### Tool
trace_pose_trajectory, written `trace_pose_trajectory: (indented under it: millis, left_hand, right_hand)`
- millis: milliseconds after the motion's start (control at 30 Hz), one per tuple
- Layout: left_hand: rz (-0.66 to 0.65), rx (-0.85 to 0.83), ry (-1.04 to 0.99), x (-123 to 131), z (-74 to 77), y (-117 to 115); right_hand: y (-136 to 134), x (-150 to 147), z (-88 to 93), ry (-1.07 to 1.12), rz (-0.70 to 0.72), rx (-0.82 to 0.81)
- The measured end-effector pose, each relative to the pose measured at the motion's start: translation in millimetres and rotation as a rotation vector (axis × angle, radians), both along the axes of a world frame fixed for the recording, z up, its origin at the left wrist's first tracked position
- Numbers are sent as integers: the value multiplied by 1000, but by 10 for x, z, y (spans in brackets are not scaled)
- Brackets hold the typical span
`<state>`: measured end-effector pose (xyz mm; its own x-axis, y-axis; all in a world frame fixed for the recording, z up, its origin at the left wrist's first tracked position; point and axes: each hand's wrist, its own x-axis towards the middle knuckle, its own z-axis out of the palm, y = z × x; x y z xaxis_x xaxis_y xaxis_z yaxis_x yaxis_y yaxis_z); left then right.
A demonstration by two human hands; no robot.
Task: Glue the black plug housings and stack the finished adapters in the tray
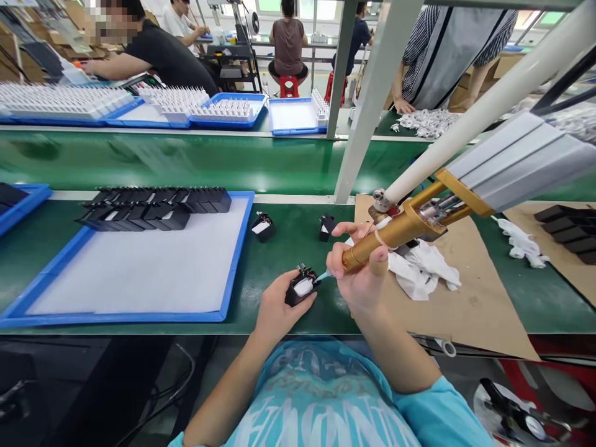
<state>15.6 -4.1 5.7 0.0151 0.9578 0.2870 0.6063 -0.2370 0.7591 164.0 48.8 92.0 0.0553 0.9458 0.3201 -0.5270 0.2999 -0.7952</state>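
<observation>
My left hand [275, 308] is closed around a small black housing [302, 287] with a white part inside, held just above the green bench's front edge. My right hand [359, 267] grips the gold barrel of a hanging dispenser gun [400, 230]. Its pale nozzle tip touches the open top of the housing. A white tube and grey block run up and right from the gun.
Two more black housings [263, 226] [326, 226] lie on the green mat. A blue tray [235, 261] with rows of black housings sits left. Crumpled white cloths [421, 270] lie on brown cardboard [470, 298]. A metal post [367, 112] rises ahead; other people work behind.
</observation>
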Motion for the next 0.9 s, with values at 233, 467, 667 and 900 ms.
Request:
trace_pose_trajectory:
  millis: [233, 467, 667, 900]
  left_hand:
    - [9, 8, 15, 11, -13, 3]
    - [17, -81, 2, 77, -25, 21]
    - [10, -6, -124, 179, 45, 39]
    - [32, -5, -144, 199, 6, 55]
  right_hand:
    - [-28, -27, 46, 101, 32, -18]
    - [-60, -112, 16, 137, 74, 7]
    - [-64, -203, 34, 127, 103, 27]
    - [-75, -214, 34, 144, 122, 74]
